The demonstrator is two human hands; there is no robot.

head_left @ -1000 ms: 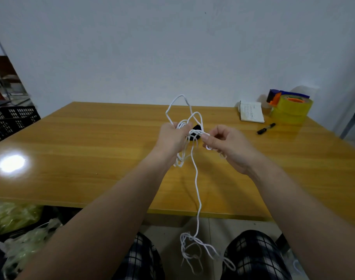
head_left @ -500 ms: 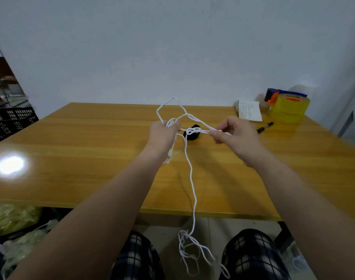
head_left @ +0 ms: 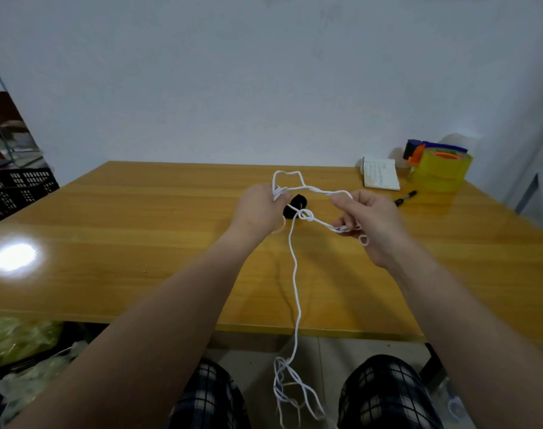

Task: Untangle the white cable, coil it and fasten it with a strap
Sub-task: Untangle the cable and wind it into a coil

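Over table (head_left: 140, 243) | left hand (head_left: 258, 209) raised, grip clutching white cable (head_left: 295, 274) | right hand (head_left: 369, 224) level, grip pinching it

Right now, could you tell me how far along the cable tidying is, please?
Nothing looks finished yet. In hand: the left hand and the right hand each grip the white cable, stretched between them with a knot in the middle. Left: loosening that knot, clearing the tangle hanging below the table edge, coiling and fastening. The black thing on the table may be the strap; it lies untouched.
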